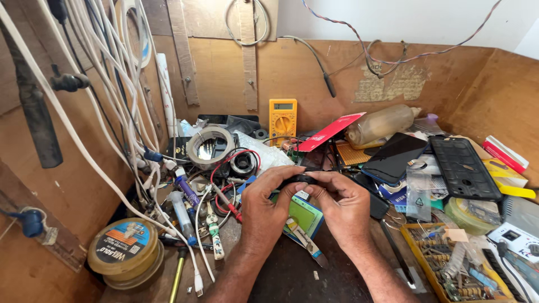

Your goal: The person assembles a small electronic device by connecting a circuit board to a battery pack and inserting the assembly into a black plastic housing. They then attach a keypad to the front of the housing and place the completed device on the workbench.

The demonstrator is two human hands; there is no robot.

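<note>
Left hand (264,210) and right hand (342,205) each pinch a small black part (296,179) above the cluttered worktop (292,275).

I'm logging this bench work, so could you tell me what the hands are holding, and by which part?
A small black part, pinched between both hands: left hand on its left end, right hand on its right end. What it is cannot be told.

Both hands (306,205) hide most of the small black part (296,179) (its shape unclear); forearms cut off below.
</note>
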